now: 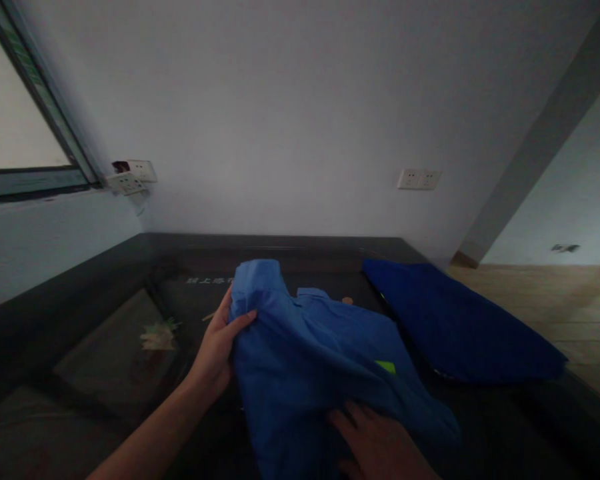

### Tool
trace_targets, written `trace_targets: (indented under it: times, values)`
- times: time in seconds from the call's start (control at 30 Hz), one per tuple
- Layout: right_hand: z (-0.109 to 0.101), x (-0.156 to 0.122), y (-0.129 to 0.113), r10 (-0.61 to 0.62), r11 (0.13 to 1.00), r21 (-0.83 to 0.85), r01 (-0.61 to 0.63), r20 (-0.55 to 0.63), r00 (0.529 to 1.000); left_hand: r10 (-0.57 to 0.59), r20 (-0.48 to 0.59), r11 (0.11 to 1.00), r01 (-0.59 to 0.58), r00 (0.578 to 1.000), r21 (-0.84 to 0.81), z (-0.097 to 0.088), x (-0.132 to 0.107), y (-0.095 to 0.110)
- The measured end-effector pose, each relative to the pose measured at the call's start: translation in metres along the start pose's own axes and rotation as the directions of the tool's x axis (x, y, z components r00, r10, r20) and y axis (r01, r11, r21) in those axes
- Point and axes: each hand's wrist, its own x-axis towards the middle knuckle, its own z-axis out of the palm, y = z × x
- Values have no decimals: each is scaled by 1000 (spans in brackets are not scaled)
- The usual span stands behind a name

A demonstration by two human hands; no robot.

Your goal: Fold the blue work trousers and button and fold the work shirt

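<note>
A crumpled light blue garment (310, 360) with a small yellow-green tag lies on a dark glossy table (190, 267). My left hand (219, 343) grips its left edge, thumb over the cloth and fingers behind it. Near the bottom of the view my right hand (380, 443) rests on the lower part of the same garment, fingers spread flat on the fabric. To the right a darker blue folded garment (455, 327) lies flat on the table, apart from both hands.
A white wall rises behind the table with socket plates (419, 179) and another socket cluster (130, 177) by the window (15, 133) at left. A pale leaf-like print (157, 335) shows on the table's left. Wooden floor (550, 300) lies to the right.
</note>
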Motion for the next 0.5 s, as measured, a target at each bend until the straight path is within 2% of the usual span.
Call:
trace_targets:
  times: [0.13,0.23,0.3,0.37,0.43,0.5]
  values:
    - [-30,42,-6,24,999,29,-21,-102,994,34,77,999,-34,996,-6,-6,-10,15]
    - [-29,78,6,27,1000,-1,-28,-197,980,128,125,990,-135,984,42,-14,-12,12]
    - [-23,103,16,20,1000,0,-21,-269,963,202,206,965,-230,957,125,-18,-15,8]
    - [-19,125,25,-8,1000,13,12,-334,943,258,375,908,-356,891,220,-17,-19,7]
    - [-20,140,32,-55,997,24,69,-376,925,256,580,832,-482,773,274,-13,-26,10]
    - [-26,147,37,-95,992,43,122,-401,911,182,742,775,-559,645,296,-7,-33,15]
